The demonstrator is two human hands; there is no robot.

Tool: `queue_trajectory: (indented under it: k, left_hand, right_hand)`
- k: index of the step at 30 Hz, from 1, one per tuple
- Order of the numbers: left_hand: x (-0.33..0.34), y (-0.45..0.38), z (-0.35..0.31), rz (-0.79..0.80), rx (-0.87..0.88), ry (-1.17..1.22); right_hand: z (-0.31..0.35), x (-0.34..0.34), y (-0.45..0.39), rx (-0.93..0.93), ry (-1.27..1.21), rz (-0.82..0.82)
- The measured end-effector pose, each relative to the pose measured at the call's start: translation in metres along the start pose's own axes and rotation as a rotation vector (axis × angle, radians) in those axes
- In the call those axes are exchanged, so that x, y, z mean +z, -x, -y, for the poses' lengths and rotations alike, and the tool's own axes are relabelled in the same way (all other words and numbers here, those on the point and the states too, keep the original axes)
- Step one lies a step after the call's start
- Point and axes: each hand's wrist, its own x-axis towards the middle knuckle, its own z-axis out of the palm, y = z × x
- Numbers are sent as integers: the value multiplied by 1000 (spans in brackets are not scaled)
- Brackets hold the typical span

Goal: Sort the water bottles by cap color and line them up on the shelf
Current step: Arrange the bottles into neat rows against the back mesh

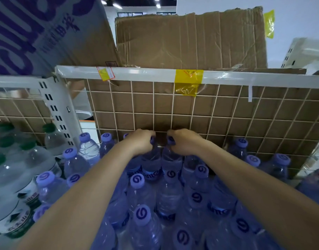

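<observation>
we cannot see the shelf floor at all, since the purple-capped bottles (137, 181) crowd it and our forearms cross over the middle rows; the nearest bottles are cut off by the bottom edge, and the green-capped bottles (52, 139) on the left are blurred and partly out of frame. the caps under our hands are mostly covered, only slivers of purple showing. our left hand (139, 139) has its fingers curled over the top of one bottle in the back row (151, 159), gripping it at the neck, and our right hand (184, 141) grips the neighbouring bottle (171, 159) the same way; the two bottles stand upright, just beside each other, close against the wire grid back panel (173, 109) with brown cardboard (191, 38) behind and above it. the label text is too distorted to read.
</observation>
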Motion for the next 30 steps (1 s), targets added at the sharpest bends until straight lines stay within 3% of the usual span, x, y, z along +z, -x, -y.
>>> queue_trajectory:
  k: [8,11,15,18,23,30]
  left_hand:
    - [9,1,-10,-6,44,-146]
    - [10,0,-18,-81,154,-212]
    - [7,-4,-37,-202,325,-26]
    - [10,-8,-52,-193,429,20]
    - [24,-17,-59,-81,352,-82]
    - [22,-20,-68,-50,282,-121]
  right_hand:
    - [-4,12,0,86,-109,-6]
    - [-5,4,8,106,-185,-3]
    - [-19,-15,27,144,-202,-47]
    - [-29,-21,47,163,-118,-56]
    - [-40,-5,63,206,-103,-16]
    - [-61,-7,50,219,-133,-62]
